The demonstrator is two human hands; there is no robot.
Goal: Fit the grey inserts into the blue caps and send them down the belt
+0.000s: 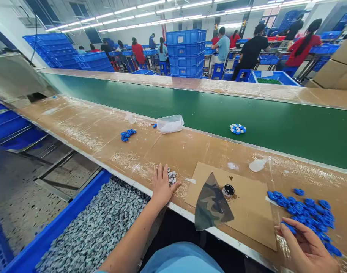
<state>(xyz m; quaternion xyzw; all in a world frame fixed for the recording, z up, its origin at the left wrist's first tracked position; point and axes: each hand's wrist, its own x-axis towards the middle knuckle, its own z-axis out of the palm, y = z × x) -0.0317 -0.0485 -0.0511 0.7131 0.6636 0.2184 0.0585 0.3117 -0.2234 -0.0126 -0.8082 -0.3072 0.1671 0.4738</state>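
At four o'clock, the right hand pinched a blue piece by an apparently unfinished blue pile; at six, the left hand lay spread beside grey pieces. Blue-and-white pieces at three looked finished.

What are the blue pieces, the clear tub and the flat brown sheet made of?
Blue pieces: probably plastic, maybe rubber; evenly coloured, slight shine.
Clear tub: likely thin plastic, being see-through with shiny edges.
Brown sheet: looks like cardboard, dull, flat and tan.

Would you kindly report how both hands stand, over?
Left hand spread beside small grey pieces. Right hand pinching a blue piece near the blue pile. Small round pot on cardboard between them.
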